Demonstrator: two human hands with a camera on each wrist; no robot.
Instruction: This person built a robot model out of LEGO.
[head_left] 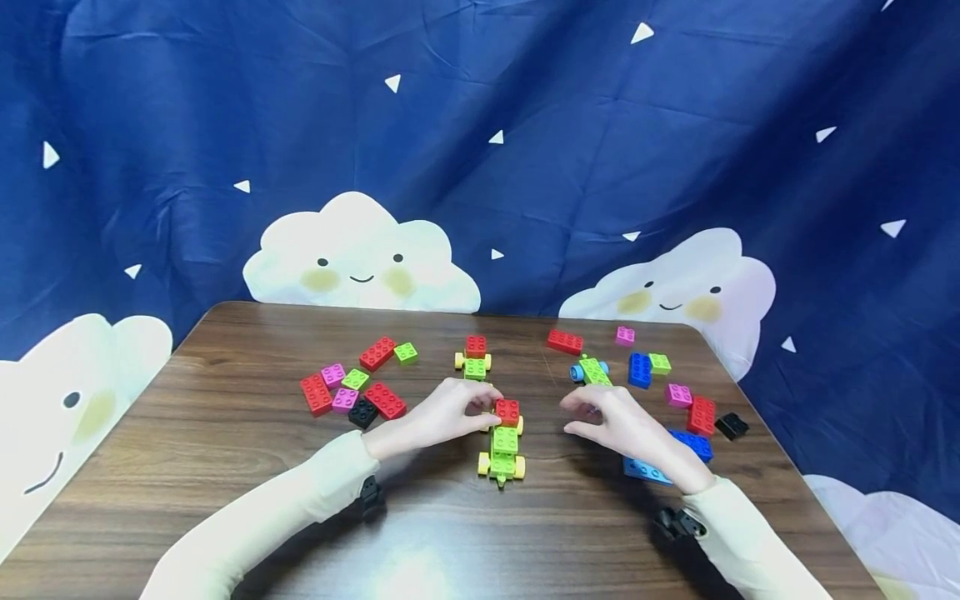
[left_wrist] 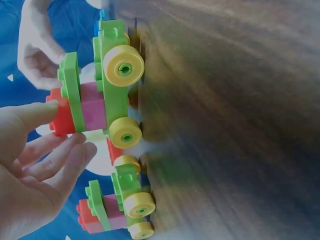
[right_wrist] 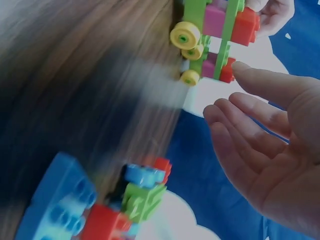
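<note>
A toy car of building bricks stands mid-table, with a green wheeled base point(left_wrist: 116, 95), yellow wheels point(left_wrist: 123, 66), a pink brick point(left_wrist: 93, 106), a green plate point(left_wrist: 73, 90) and a red brick point(head_left: 507, 412) on top. My left hand point(head_left: 448, 412) pinches that red brick between thumb and fingers. Behind it is a similar car point(head_left: 475, 367) with its own red brick. Off to the car's right, my right hand point(head_left: 621, 419) hovers over the table with fingers loosely bent and nothing in them. Beyond that hand lies a green base point(head_left: 596, 372) with blue wheels.
Left of the cars lie loose red, green, pink and black bricks, among them a red brick point(head_left: 316, 394) and a black brick point(head_left: 363, 412). On the right are a blue brick point(head_left: 640, 369), a light-blue brick point(head_left: 647, 471) and a black piece point(head_left: 732, 426). A blue curtain point(head_left: 525, 75) hangs behind.
</note>
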